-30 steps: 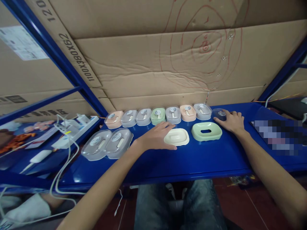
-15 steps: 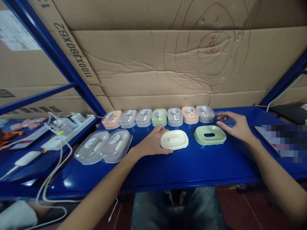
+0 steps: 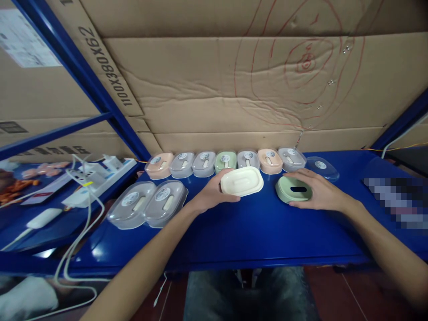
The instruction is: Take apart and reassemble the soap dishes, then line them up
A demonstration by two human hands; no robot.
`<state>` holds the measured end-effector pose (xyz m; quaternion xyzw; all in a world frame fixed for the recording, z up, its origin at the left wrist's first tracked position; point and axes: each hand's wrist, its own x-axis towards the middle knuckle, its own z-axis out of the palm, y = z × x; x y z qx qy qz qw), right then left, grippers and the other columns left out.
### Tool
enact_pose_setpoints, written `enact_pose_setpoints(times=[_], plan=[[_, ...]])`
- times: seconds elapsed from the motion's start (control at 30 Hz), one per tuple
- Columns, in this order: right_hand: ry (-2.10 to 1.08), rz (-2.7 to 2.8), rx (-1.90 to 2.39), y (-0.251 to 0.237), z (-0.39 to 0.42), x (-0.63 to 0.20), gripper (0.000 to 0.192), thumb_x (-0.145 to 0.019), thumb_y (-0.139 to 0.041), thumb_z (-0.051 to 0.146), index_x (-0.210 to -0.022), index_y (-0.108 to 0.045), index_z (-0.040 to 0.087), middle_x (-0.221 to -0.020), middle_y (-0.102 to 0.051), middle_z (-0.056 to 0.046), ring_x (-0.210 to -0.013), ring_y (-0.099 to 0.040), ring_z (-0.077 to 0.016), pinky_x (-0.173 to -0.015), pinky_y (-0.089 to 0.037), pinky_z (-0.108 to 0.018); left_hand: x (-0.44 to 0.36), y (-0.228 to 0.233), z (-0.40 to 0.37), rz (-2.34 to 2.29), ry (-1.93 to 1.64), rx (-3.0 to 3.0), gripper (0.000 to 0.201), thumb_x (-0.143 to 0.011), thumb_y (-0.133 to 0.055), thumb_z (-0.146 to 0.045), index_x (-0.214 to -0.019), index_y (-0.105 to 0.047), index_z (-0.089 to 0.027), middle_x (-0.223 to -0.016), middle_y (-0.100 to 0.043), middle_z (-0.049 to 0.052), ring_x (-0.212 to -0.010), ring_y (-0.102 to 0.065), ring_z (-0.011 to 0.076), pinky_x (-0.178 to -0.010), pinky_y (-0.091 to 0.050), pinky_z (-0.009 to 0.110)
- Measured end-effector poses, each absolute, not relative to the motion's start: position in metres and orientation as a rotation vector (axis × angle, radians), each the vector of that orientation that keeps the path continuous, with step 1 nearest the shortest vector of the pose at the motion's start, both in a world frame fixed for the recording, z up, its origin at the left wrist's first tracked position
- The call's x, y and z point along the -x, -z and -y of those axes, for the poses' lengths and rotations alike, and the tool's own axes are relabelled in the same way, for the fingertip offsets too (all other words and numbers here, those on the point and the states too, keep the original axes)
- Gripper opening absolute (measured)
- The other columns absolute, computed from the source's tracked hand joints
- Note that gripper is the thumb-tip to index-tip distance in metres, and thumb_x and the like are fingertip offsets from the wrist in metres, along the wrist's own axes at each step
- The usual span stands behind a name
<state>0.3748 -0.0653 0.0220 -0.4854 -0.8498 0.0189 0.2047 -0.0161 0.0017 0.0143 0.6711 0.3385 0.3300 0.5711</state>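
Cream oval plastic tray (image 3: pixel 242 182): left hand (image 3: pixel 214 192) clamped on its left end; likely light, stiff; I'd pinch the rim.
Green oval plastic shell (image 3: pixel 286 189): right of tray, right hand (image 3: pixel 325 191) clamped round its end; probably slick.

Bare hands (image 3: pixel 210 195) and forearms (image 3: pixel 147 258), faded blue denim trousers (image 3: pixel 209 294)

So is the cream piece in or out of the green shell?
Out: left hand holds cream piece; blue tabletop separates it from green shell.
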Motion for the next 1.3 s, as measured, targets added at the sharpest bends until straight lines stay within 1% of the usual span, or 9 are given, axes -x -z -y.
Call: enact_pose_setpoints(times=[0.13, 0.2, 0.37, 0.53, 0.7, 0.87, 1.0, 1.13, 1.3], plan=[[0.06, 2.219, 1.227, -0.042, 0.07, -0.344, 0.087, -0.086, -0.085, 0.062, -0.16, -0.055, 0.03, -0.145, -0.068, -0.014, -0.132, -0.067, -0.0409, -0.11, -0.057, -0.059, 0.01, -0.014, 0.004, -0.776, -0.769, -1.429, 0.101, -0.06, -0.105, -0.023, -0.149, -0.059, -0.025, -0.147, -0.068, 0.014, -0.139, -0.062, 0.039, -0.11, -0.055, 0.053], [0.108, 2.211, 1.16, -0.054, 0.071, -0.319, 0.091, -0.086, -0.086, 0.062, -0.163, -0.051, 0.031, -0.15, -0.064, -0.015, -0.137, -0.064, -0.0413, -0.115, -0.054, -0.061, 0.007, -0.014, 0.007, -0.737, -0.771, -1.387, 0.101, -0.059, -0.106, -0.021, -0.149, -0.061, -0.026, -0.145, -0.068, 0.013, -0.138, -0.061, 0.0385, -0.109, -0.055, 0.052], [0.197, 2.302, 1.07, -0.069, 0.061, -0.26, 0.098, -0.08, -0.088, 0.07, -0.161, -0.055, 0.028, -0.147, -0.064, -0.018, -0.14, -0.058, -0.0462, -0.12, -0.045, -0.069, 0.004, -0.013, 0.009, -0.651, -0.804, -1.301, 0.102, -0.057, -0.105, -0.014, -0.148, -0.061, -0.026, -0.144, -0.069, 0.013, -0.137, -0.062, 0.0372, -0.111, -0.053, 0.051], [0.107, 2.323, 1.054, -0.053, 0.047, -0.239, 0.1, -0.079, -0.087, 0.075, -0.161, -0.057, 0.026, -0.143, -0.067, -0.02, -0.136, -0.061, -0.0456, -0.116, -0.049, -0.068, 0.002, -0.011, 0.012, -0.54, -0.802, -1.274, 0.103, -0.06, -0.103, -0.011, -0.151, -0.059, -0.025, -0.147, -0.067, 0.014, -0.139, -0.062, 0.0371, -0.115, -0.05, 0.051], [-0.008, 2.258, 1.058, -0.032, 0.045, -0.24, 0.101, -0.079, -0.088, 0.073, -0.162, -0.055, 0.026, -0.146, -0.064, -0.019, -0.137, -0.061, -0.0441, -0.117, -0.05, -0.066, 0.0, -0.006, 0.014, -0.48, -0.766, -1.236, 0.101, -0.062, -0.102, -0.01, -0.152, -0.059, -0.025, -0.15, -0.066, 0.014, -0.141, -0.061, 0.0363, -0.114, -0.051, 0.047], [-0.092, 2.215, 1.034, -0.021, 0.045, -0.239, 0.104, -0.079, -0.087, 0.074, -0.163, -0.054, 0.025, -0.147, -0.064, -0.019, -0.135, -0.063, -0.0427, -0.115, -0.053, -0.065, -0.001, -0.001, 0.014, -0.487, -0.705, -1.18, 0.099, -0.061, -0.103, -0.009, -0.15, -0.061, -0.024, -0.142, -0.071, 0.014, -0.133, -0.067, 0.0344, -0.104, -0.056, 0.041], [-0.12, 2.19, 1.028, -0.019, 0.047, -0.238, 0.104, -0.08, -0.086, 0.076, -0.165, -0.052, 0.025, -0.146, -0.064, -0.019, -0.134, -0.063, -0.0413, -0.113, -0.055, -0.062, 0.001, -0.002, 0.014, -0.475, -0.648, -1.137, 0.091, -0.063, -0.102, -0.011, -0.145, -0.065, -0.022, -0.138, -0.073, 0.014, -0.125, -0.07, 0.032, -0.096, -0.058, 0.037], [-0.06, 2.262, 1.018, -0.021, 0.048, -0.238, 0.105, -0.079, -0.086, 0.077, -0.164, -0.053, 0.027, -0.145, -0.063, -0.018, -0.135, -0.061, -0.0416, -0.115, -0.052, -0.065, 0.004, -0.007, 0.013, -0.424, -0.647, -1.066, 0.083, -0.068, -0.101, -0.017, -0.144, -0.068, -0.022, -0.137, -0.073, 0.013, -0.123, -0.071, 0.0307, -0.098, -0.057, 0.037], [-0.026, 2.366, 1.0, -0.019, 0.047, -0.236, 0.104, -0.077, -0.088, 0.076, -0.163, -0.054, 0.028, -0.138, -0.066, -0.016, -0.131, -0.062, -0.041, -0.113, -0.053, -0.063, 0.002, -0.007, 0.012, -0.527, -0.716, -0.999, 0.062, -0.075, -0.099, -0.029, -0.131, -0.075, -0.018, -0.13, -0.075, 0.014, -0.117, -0.071, 0.0268, -0.098, -0.056, 0.035]])
